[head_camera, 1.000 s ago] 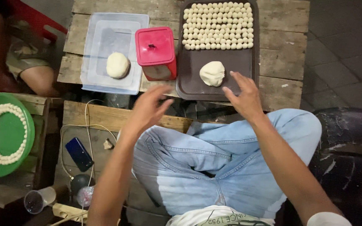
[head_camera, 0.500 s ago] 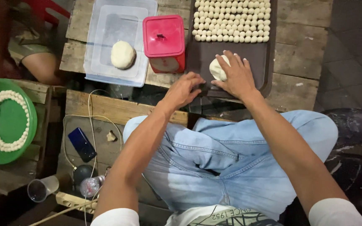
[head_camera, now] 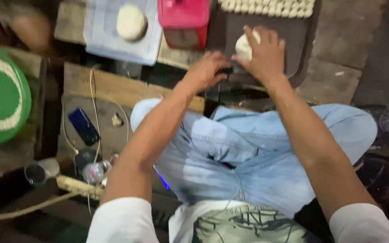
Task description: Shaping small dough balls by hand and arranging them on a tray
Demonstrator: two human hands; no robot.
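My right hand (head_camera: 264,51) is closed over a pale lump of dough (head_camera: 243,45) on the dark tray (head_camera: 300,54). My left hand (head_camera: 208,69) rests at the near edge of that tray, fingers curled, right beside the right hand. Rows of small white dough balls (head_camera: 266,6) fill the tray's far part. A second round dough lump (head_camera: 131,21) lies on a clear plastic lid (head_camera: 100,40) to the left. A red-lidded container (head_camera: 184,20) stands between the lid and the tray.
A green round tray (head_camera: 1,96) ringed with small white balls sits at far left. A dark phone (head_camera: 83,126), cables, a cup (head_camera: 39,171) and a plastic bottle (head_camera: 96,170) lie on the low wooden shelf. My jeans-clad knees fill the foreground.
Both hands moved forward from above my knees onto the dark tray. The right hand closed over the dough lump. The camera tilted down and closer.
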